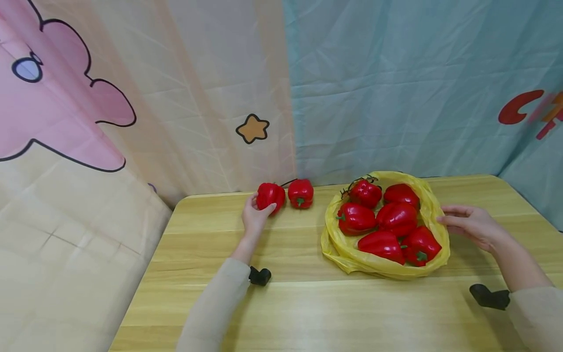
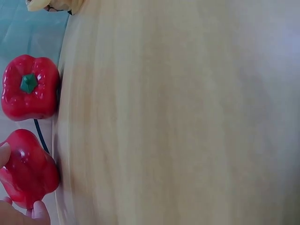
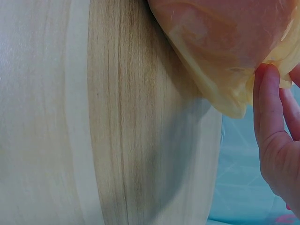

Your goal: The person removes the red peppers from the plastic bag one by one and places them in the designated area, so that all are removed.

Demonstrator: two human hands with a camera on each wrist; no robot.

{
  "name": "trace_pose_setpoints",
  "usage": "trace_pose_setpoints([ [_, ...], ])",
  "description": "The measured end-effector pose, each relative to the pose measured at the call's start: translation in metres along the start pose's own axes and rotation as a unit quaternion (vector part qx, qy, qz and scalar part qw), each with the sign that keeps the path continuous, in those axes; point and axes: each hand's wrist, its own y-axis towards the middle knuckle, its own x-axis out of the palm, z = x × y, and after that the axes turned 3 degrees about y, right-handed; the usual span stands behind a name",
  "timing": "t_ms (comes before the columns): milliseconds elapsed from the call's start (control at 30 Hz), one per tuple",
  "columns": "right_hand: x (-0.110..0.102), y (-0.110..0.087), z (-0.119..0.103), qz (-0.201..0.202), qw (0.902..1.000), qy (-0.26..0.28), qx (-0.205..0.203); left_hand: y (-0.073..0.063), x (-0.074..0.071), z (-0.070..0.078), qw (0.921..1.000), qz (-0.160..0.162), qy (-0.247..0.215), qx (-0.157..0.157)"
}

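Note:
Near the back edge of the table, my left hand [image 1: 255, 217] grips a red bell pepper [image 1: 270, 194], thumb on one side and fingers round the other. Just right of it stands a second red bell pepper [image 1: 301, 191], its green stem facing me. My right hand [image 1: 477, 229] pinches the right rim of a yellow plastic bag [image 1: 374, 269]. Several red bell peppers [image 1: 397, 218] lie inside the bag, whose rim is rolled open. In the right wrist view the fingertips [image 3: 269, 77] hold the thin plastic, and red shows through it.
The wooden table [image 1: 299, 313] ends at a hanging cloth [image 1: 211, 98] printed with cartoon shapes. A thin dark cord [image 2: 41, 136] shows behind the two peppers on the left. Black wrist mounts [image 1: 259, 276] sit at both sleeves.

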Motion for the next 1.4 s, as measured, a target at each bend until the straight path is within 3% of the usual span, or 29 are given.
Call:
trace_pose_setpoints([
  [433, -0.001, 0.001, 0.000, 0.005, 0.9997, -0.025, 0.007, 0.007, 0.010, 0.006, 0.9997, 0.021, -0.010, 0.003],
  [1133, 0.000, 0.002, -0.001, 0.002, 0.9999, -0.013, 0.000, 0.007, 0.012, 0.012, 0.9995, 0.016, -0.018, 0.020],
  [1267, 0.000, 0.002, -0.001, 0.001, 0.9999, -0.012, -0.003, 0.004, 0.008, 0.019, 0.9989, 0.017, -0.026, 0.034],
  [1400, -0.001, 0.001, -0.002, 0.002, 0.9999, -0.012, -0.001, -0.001, 0.003, 0.033, 0.9965, 0.017, -0.045, 0.068],
])
